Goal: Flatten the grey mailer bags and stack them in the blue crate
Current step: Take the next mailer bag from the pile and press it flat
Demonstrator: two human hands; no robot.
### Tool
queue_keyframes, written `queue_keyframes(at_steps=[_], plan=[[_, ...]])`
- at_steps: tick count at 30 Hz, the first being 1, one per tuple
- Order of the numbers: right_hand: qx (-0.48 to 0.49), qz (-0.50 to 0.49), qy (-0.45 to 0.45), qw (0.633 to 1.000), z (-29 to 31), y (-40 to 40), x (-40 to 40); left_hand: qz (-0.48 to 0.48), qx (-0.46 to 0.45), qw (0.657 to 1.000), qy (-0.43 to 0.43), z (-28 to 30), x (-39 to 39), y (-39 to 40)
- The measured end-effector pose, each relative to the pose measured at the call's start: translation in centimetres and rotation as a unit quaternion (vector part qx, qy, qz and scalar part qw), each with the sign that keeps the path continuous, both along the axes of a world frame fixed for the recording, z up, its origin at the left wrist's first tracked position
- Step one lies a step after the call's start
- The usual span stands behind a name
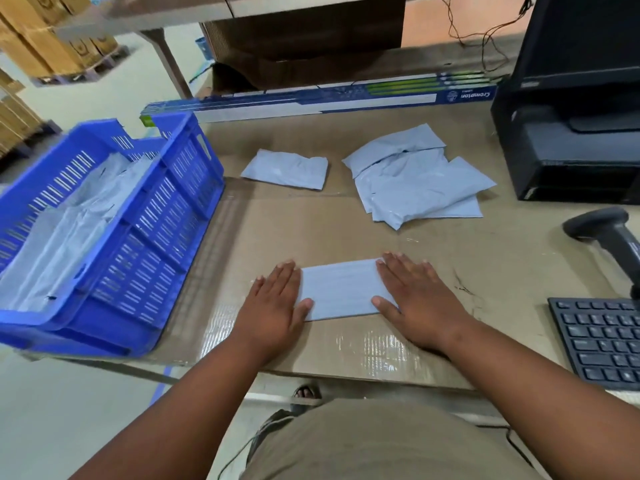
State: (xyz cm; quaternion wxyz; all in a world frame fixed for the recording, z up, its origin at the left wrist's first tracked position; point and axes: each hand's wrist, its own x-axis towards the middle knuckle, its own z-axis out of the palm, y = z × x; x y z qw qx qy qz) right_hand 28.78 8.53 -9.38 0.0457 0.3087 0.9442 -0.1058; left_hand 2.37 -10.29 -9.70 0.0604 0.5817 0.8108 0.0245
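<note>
A grey mailer bag [341, 289] lies flat on the cardboard-covered table near the front edge. My left hand [277, 306] presses palm-down on its left end and my right hand [415, 299] presses palm-down on its right end, fingers spread. A single crumpled grey mailer bag [285, 169] lies farther back at the centre. A loose pile of several grey mailer bags [415, 178] lies to the back right. The blue crate [166, 216] stands at the left of the table, with grey mailer bags [65, 233] lying inside it.
A long blue and white box [311, 102] lies along the back of the table. A black printer [568, 147] stands at the right, with a barcode scanner [609, 237] and a black keyboard [599, 341] in front of it. Stacked cartons [45, 32] stand on the floor at far left.
</note>
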Motion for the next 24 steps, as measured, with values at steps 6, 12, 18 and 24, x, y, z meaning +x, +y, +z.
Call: queue_keyframes(at_steps=[6, 12, 18, 24], plan=[[0.022, -0.049, 0.019, 0.998, 1.6, -0.3, -0.7, 0.06, 0.012, 0.997, 0.054, 1.5, 1.1, -0.1], [-0.037, 0.095, 0.097, 0.99, 1.7, -3.3, -6.2, -0.097, 0.044, 0.994, 0.021, 0.6, 4.3, 3.6], [0.017, 0.092, 0.035, 0.995, -0.3, -2.6, -4.5, -0.085, 0.051, 0.995, 0.017, -0.4, 1.6, 1.5], [0.009, 0.019, 0.013, 1.0, -0.3, -1.4, -2.5, -0.016, 0.003, 1.0, -0.018, 0.5, -0.7, -0.9]])
